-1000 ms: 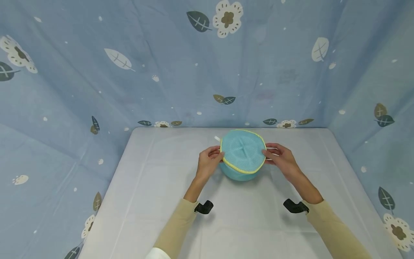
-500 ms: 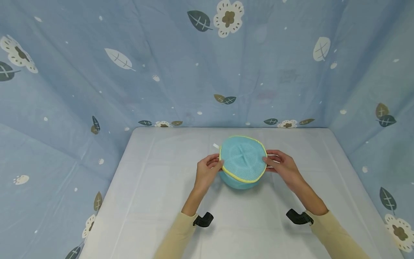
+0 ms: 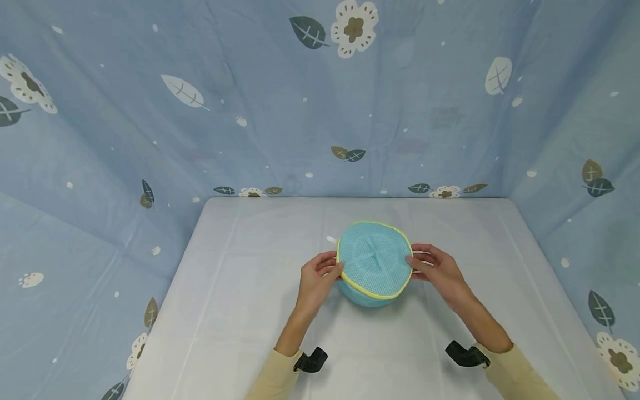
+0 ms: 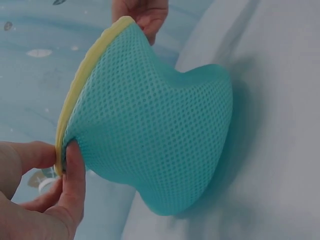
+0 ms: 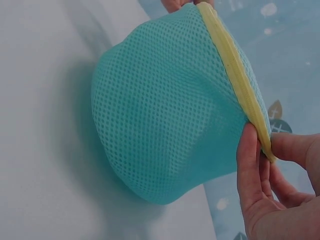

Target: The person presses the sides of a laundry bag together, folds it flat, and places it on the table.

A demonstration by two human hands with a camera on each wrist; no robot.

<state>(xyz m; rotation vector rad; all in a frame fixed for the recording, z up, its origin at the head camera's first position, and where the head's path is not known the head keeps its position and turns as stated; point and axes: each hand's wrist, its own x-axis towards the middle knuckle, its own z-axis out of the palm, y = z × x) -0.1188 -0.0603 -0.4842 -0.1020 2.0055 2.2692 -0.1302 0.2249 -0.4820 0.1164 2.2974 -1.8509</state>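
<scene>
A turquoise mesh laundry bag with a round top and a yellow trimmed edge stands puffed out over the white table. My left hand pinches its yellow rim on the left side between thumb and fingers. On the opposite side my right hand pinches the same rim. The left wrist view shows the mesh side of the bag sagging inward below the rim. In the right wrist view the yellow zipper edge runs up from the pinching fingers. The inside of the bag is hidden.
The white table has a cloth cover and ends at a blue curtain printed with leaves and flowers. That curtain also hangs at both sides. A small white tag sticks out from the bag's left rim. Black wrist mounts sit on both sleeves.
Both hands have drawn the laundry bag toward the person, down the head view. Their pinch on the rim stays the same, and the bag keeps its shape.
</scene>
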